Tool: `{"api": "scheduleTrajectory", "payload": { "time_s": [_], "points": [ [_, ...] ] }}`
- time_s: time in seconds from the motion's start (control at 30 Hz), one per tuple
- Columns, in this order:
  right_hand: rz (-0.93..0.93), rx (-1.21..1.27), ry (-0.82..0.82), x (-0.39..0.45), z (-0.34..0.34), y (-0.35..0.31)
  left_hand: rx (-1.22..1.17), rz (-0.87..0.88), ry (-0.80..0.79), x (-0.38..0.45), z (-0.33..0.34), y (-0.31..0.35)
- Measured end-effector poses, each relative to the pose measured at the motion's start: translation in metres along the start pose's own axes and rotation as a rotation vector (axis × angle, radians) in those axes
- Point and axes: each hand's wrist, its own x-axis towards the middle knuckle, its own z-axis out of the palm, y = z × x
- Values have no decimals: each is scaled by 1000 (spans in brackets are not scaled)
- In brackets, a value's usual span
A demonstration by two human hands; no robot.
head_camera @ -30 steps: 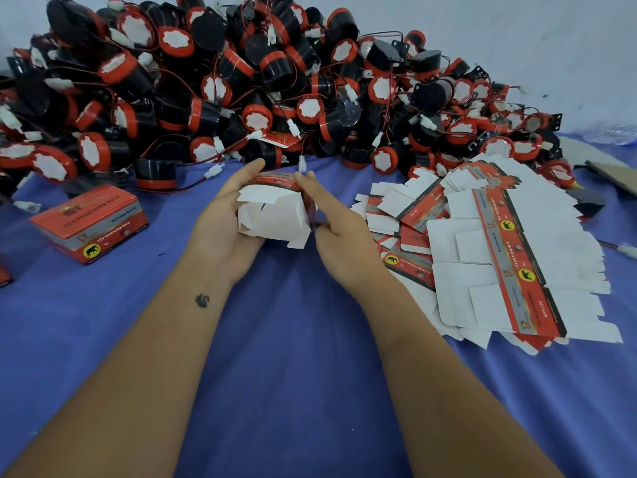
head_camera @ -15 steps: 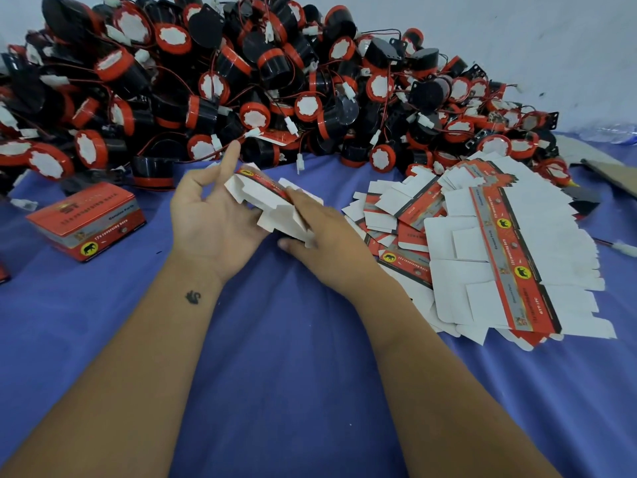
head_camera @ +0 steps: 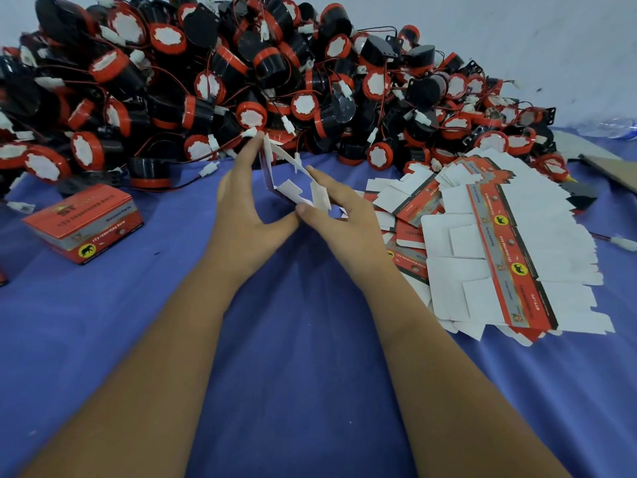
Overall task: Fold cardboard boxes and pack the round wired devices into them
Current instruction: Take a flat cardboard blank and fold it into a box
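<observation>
A partly opened cardboard box blank [head_camera: 287, 182], white inside and red outside, stands on edge between my hands with its flaps loose. My left hand [head_camera: 246, 205] holds its left wall, fingers straight up along the card and thumb underneath. My right hand [head_camera: 339, 210] holds the right side, thumb meeting the left thumb at the bottom edge. Behind them rises a big pile of round black-and-red wired devices [head_camera: 241, 81]. A stack of flat box blanks [head_camera: 499, 243] lies to the right.
One folded, closed red box [head_camera: 86, 222] sits at the left on the blue cloth [head_camera: 293, 374]. A loose white connector on a wire [head_camera: 622, 243] lies at the far right edge. Brown cardboard [head_camera: 613, 169] lies at the back right, against a white wall.
The blank went from a crumpled bundle held flat to an opened sleeve standing on edge. Both hands shifted slightly right and spread its walls apart.
</observation>
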Motion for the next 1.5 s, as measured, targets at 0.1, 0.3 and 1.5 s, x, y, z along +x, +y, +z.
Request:
{"api": "scheduleTrajectory", "payload": {
  "time_s": [0.1, 0.3, 1.5],
  "points": [
    [27, 28, 22, 0, 0, -1, -87, -5, -1, 0, 0, -2],
    [4, 162, 59, -1, -7, -3, -290, -91, -57, 1, 1, -2],
    [239, 602, -44, 6, 5, -3, -454, -283, -55, 1, 15, 6]
  ]
}}
